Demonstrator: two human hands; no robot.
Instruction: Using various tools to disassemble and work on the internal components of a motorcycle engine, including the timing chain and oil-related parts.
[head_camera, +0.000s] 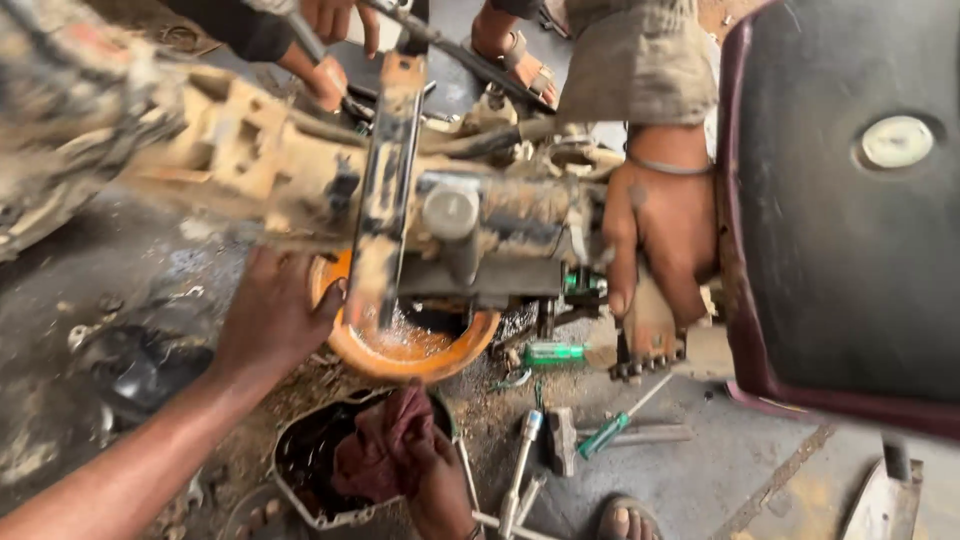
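Here we see our left hand (275, 315) pressed flat, fingers spread and released, against the rim of an orange bowl (415, 350) that sits on the floor directly beneath a muddy engine block (470, 235). The bowl holds a shallow pool of liquid and lies just to the right of our palm, touching it. Our right hand (435, 480), lower in the view, is clenched around a dark red rag (385, 445), held over a dark pan (305, 465) on the floor, a little below the bowl. Another person's hand (655, 245), a thin band at its wrist, grips the right end of the engine beside a dark motorcycle seat (850, 200). A green-handled screwdriver (610, 425) and a socket wrench (520, 460) lie on the floor to the right of our rag hand, near a sandalled foot (630, 520).
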